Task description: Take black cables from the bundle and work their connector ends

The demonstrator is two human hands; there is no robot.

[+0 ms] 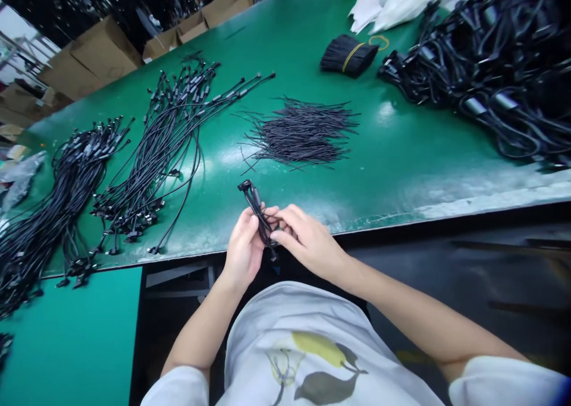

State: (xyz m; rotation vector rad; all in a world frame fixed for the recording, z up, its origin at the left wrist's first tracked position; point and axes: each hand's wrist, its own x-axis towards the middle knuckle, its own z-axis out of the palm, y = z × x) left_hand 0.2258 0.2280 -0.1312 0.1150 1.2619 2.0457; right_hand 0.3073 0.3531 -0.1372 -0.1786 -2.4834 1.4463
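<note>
A black cable (253,199), folded into a narrow bundle with its plug end upward, is gripped in my left hand (244,245) just above the table's near edge. My right hand (312,239) meets it from the right, fingers pinched at the bundle's middle on what looks like a thin black twist tie, mostly hidden by the fingertips. Beyond both hands lies a loose pile of thin black twist ties (303,134) on the green table (223,162).
Long unfolded cables (151,150) spread at left, with another heap of cables (75,180) farther left. A banded bundle of ties (348,56) lies toward the back. Folded cables (486,79) are heaped at right near white bags (401,2). Cardboard boxes (98,55) stand behind the table.
</note>
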